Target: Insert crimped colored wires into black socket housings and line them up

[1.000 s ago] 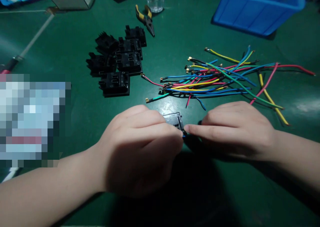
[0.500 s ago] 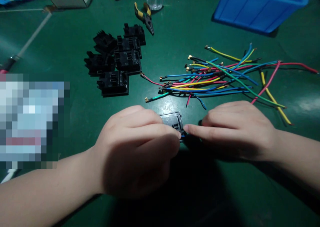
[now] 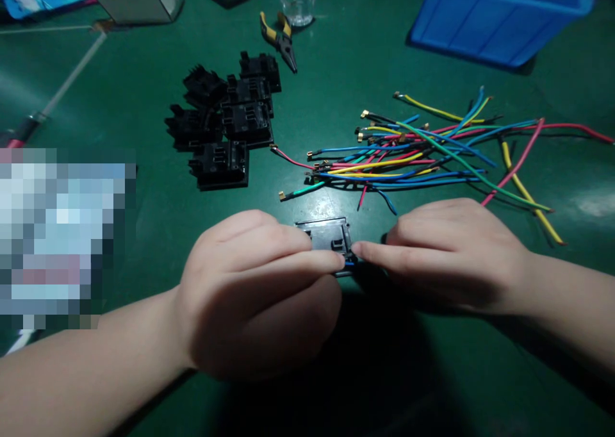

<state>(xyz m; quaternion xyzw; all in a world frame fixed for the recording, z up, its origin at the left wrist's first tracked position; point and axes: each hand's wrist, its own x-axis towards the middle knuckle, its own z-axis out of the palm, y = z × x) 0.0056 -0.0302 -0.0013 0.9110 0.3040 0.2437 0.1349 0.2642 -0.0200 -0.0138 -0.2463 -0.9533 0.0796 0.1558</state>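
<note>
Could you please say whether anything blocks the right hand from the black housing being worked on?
Nothing visible does: the right hand has a fingertip at the black housing, whose near left part the left hand covers.

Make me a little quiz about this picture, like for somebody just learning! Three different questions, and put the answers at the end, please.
1. True or false: the yellow-handled pliers lie near the clear cup.
2. Multiple choice: the right hand has its outstretched finger at the edge of which thing?
A) the clear cup
B) the black part at the left hand
C) the yellow-handled pliers
3. Fill in the blank: as the person sees it, the loose wires lie to the ____ of the grouped black housings.

Key: 1. True. 2. B. 3. right.
</note>
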